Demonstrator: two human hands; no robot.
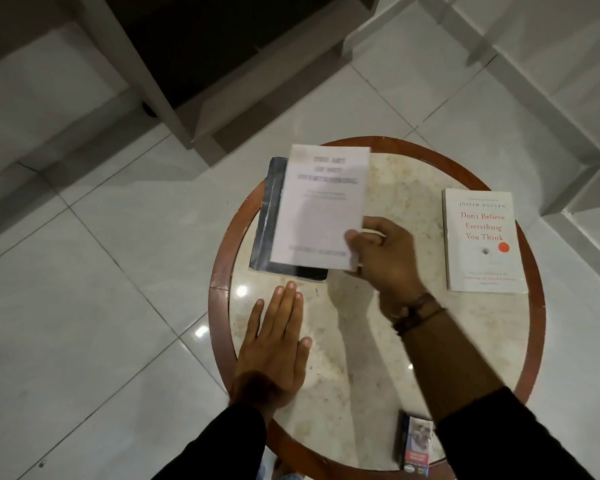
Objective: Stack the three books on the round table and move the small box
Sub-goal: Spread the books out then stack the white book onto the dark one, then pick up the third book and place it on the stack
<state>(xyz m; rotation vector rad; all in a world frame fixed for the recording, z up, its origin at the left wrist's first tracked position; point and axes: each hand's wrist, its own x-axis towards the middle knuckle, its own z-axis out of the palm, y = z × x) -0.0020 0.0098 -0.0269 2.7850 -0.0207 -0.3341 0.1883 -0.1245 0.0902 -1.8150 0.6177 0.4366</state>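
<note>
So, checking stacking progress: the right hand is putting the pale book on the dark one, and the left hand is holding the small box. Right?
Not quite. In the head view the left hand lies flat and empty on the round table; the small box sits untouched at the near edge. The right hand does hold the pale book over the dark book.

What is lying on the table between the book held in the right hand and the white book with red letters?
Nothing: in the head view, only bare marble of the round table separates the held book from the white book.
</note>
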